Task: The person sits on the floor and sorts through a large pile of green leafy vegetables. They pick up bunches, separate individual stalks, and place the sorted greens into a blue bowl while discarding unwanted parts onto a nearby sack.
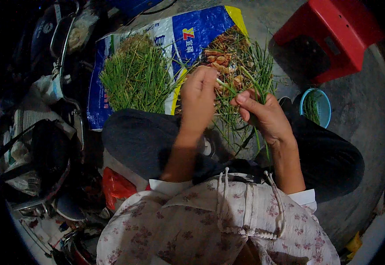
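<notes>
Both hands are above a printed plastic sack [199, 26] spread flat on the floor. My right hand [268, 116] grips a few thin green stalks [257, 81], whose long leaves hang below it. Between my hands runs one stalk with a pale end [225, 84]; the fingertips of my left hand [197, 91] are closed at that end. A thick heap of cut-looking green leaves [136, 76] lies on the sack's left half. More loose green stems [263, 64] and dry bits are scattered at its right side, partly behind my hands.
A red plastic stool [344, 39] is at the upper right. Below it a light-blue bucket [326, 111] contains green stalks [311, 106]. Metal-framed clutter with bags [40, 132] crowds the left, and a red plastic bag [116, 187] lies beside my left leg [136, 135].
</notes>
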